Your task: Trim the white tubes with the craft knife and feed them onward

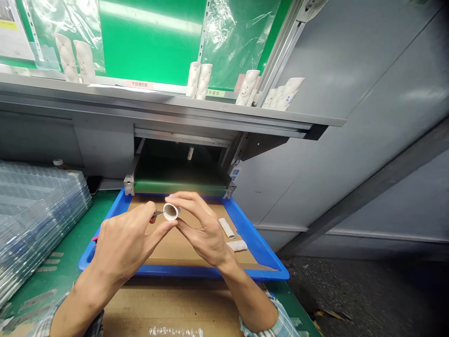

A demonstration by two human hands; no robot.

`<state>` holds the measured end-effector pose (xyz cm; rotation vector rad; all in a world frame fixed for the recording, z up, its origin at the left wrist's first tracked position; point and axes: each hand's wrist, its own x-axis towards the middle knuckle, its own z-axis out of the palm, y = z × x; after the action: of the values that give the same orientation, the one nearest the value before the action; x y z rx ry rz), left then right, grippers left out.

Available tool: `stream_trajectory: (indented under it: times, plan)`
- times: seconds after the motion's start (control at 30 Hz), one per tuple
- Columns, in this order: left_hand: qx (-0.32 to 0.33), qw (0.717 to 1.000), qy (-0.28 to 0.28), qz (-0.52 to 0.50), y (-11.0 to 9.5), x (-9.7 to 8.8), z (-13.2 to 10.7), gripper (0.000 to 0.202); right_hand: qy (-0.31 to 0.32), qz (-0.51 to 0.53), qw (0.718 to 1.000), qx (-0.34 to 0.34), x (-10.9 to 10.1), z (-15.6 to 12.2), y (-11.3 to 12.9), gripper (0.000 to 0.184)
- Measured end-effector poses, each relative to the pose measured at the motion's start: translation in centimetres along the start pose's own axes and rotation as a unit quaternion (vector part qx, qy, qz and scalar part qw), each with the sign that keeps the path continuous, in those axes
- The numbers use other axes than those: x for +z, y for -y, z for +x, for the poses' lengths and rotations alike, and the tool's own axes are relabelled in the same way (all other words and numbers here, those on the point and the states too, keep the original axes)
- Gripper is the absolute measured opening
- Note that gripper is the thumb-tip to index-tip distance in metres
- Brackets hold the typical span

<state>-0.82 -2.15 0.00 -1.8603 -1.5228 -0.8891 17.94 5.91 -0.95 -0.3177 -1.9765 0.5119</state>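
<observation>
Above the blue tray (270, 255), my right hand (206, 234) grips a short white tube (171, 212) between thumb and fingers, its open end facing me. My left hand (122, 236) is closed around a small pointed tool (157, 214), mostly hidden in the fingers. The tool's thin tip is at the left rim of the tube; whether it cuts in I cannot tell. The left thumb reaches the tube's underside. On the cardboard (175, 257) lining the tray, a white tube (227, 228) and a second white piece (237, 245) lie to the right.
Behind the tray, a green conveyor belt (178, 185) carries another small tube (190, 153). Clear plastic trays (38, 210) are stacked at the left. Several white tubes (203, 80) stand on the metal shelf (168, 105) overhead. More cardboard (168, 309) lies in front of the tray.
</observation>
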Motion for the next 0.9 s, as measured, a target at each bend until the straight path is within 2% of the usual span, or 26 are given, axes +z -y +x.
stream_trajectory:
  times: [0.4, 0.6, 0.67, 0.77, 0.83, 0.9]
  plan:
    - [-0.021, 0.996, 0.066, -0.054, -0.1, 0.2, -0.4, 0.054, -0.009, -0.009, 1.000, -0.005, 0.1, 0.0, 0.0, 0.047]
    - [-0.001, 0.970, 0.110, -0.216, -0.1, -0.1, -0.2, 0.044, -0.016, -0.002, 1.000, -0.005, 0.1, 0.1, 0.2, 0.037]
    - [-0.005, 0.963, 0.102, -0.251, 0.2, -0.4, -0.2, 0.043, -0.029, 0.004, 1.000, 0.010, 0.2, 0.1, 0.2, 0.031]
    - [-0.040, 0.961, 0.072, -0.264, 0.7, -0.5, -0.1, 0.041, -0.058, 0.079, 0.992, 0.081, 0.4, 0.1, 0.0, 0.039]
    - [-0.064, 0.959, 0.059, -0.269, 0.9, -0.4, -0.1, 0.037, -0.067, 0.184, 0.971, 0.138, 0.5, 0.1, -0.3, 0.052]
    - [-0.072, 0.953, 0.054, -0.290, 0.8, 0.0, -0.3, 0.025, -0.066, 0.278, 0.941, 0.178, 0.6, 0.3, -0.5, 0.057]
